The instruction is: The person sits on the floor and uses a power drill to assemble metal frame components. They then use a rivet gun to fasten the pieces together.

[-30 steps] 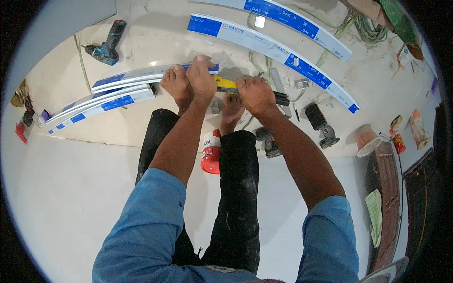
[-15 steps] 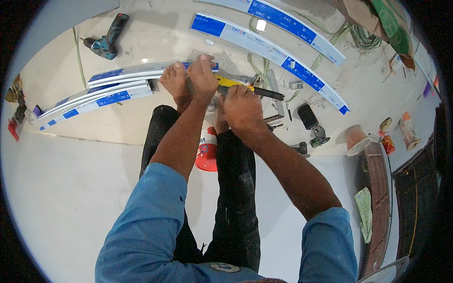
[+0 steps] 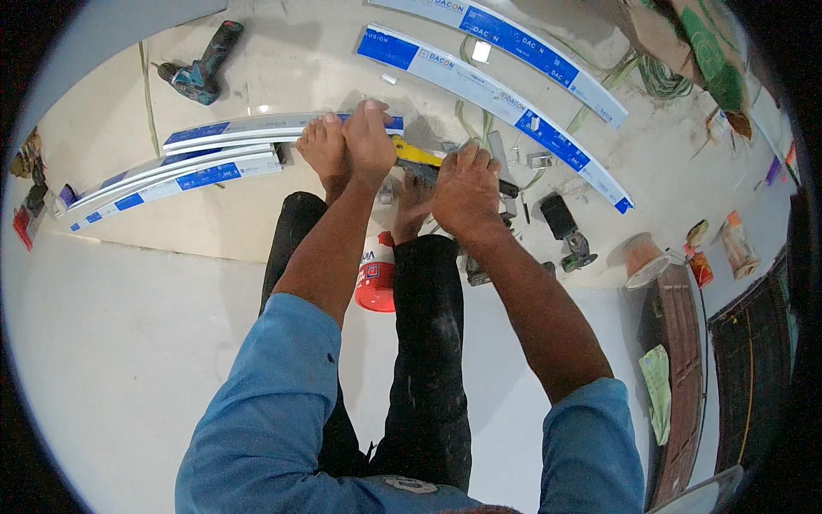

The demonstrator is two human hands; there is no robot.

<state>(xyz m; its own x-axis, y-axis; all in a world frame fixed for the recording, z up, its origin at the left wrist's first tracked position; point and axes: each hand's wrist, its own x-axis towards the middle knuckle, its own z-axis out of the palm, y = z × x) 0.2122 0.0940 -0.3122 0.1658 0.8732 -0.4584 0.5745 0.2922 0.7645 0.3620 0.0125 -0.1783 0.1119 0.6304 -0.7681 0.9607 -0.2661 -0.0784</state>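
Observation:
My left hand (image 3: pixel 370 141) is closed over the right end of a white channel strip (image 3: pixel 248 130) with blue printed film. My left foot (image 3: pixel 324 147) presses on the same strip beside that hand. In my right hand (image 3: pixel 467 184) is a yellow-and-black hand tool (image 3: pixel 417 153), its yellow end reaching left to the strip's end by my left hand. Its black end pokes out right of my fist. My fingers hide most of the tool, so its exact kind is unclear. My right foot (image 3: pixel 414 204) stands below it.
More white-and-blue strips (image 3: pixel 193 177) lie at left, and long ones (image 3: pixel 488 94) at the back right. A cordless drill (image 3: pixel 204 68) lies back left, another power tool (image 3: pixel 568 230) at right. A red-and-white tub (image 3: pixel 375 287) sits between my legs; a coiled green strap (image 3: pixel 664 77) lies back right.
My right hand has moved a little right and turned more upright on the tool, whose black end now points lower. My left hand stays on the strip. The whole view has shifted slightly.

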